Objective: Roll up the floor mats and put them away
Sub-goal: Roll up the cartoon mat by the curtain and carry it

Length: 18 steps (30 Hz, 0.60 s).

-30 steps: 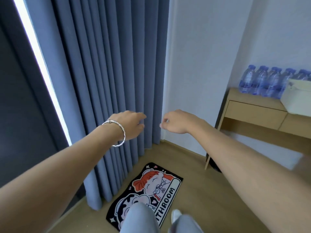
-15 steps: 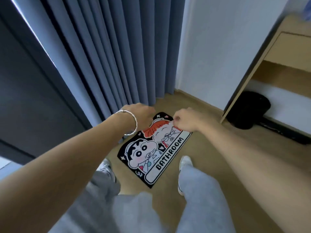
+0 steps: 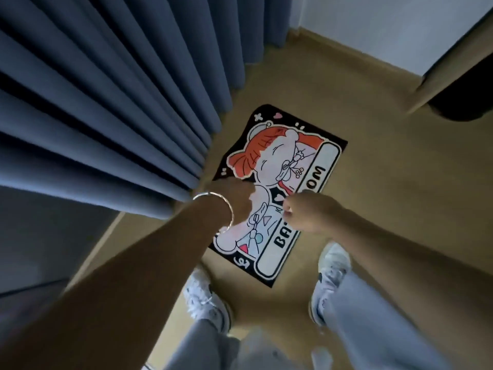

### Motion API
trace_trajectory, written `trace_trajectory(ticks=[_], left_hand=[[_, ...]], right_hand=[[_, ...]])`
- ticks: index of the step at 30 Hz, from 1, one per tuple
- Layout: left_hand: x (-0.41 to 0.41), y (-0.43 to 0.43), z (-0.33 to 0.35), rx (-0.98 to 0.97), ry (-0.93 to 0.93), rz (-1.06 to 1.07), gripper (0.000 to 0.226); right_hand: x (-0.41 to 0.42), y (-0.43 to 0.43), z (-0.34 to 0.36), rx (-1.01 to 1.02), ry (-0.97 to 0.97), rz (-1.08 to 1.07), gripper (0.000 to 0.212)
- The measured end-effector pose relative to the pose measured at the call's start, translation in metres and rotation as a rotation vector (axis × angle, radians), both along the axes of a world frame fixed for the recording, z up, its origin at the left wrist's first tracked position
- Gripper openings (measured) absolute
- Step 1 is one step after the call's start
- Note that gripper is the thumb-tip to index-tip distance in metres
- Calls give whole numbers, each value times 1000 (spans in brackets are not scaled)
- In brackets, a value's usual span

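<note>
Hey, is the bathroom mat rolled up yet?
No, the mat lies flat and fully spread out on the floor, with its cartoon picture facing up.

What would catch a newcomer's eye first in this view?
The cartoon bath mat, black-edged with an orange-haired figure and a lettered strip, lies flat and unrolled on the wooden floor at centre. Both hands hang over its middle, the left hand wearing a silver bangle, the right hand beside it; whether either touches the mat is unclear. Pleated blue curtains fill the upper left, their hem next to the mat's left edge.
</note>
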<state>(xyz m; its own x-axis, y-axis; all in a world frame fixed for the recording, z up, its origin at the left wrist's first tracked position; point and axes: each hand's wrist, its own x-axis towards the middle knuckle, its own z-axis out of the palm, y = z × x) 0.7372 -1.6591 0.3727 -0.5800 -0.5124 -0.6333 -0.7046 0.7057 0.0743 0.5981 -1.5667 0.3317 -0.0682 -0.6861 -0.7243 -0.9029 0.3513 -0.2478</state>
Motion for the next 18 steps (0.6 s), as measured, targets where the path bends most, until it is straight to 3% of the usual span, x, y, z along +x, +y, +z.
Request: trace_trajectory(ticks=[10,18], left_hand=[[30,-1,-128,97,-111,-140,39],[98,30,-229,63,-165,-5,45]], right_hand=[[39,-1,-129,129,-51,-84,38],[83,40,-227,77,-49,-15,46]])
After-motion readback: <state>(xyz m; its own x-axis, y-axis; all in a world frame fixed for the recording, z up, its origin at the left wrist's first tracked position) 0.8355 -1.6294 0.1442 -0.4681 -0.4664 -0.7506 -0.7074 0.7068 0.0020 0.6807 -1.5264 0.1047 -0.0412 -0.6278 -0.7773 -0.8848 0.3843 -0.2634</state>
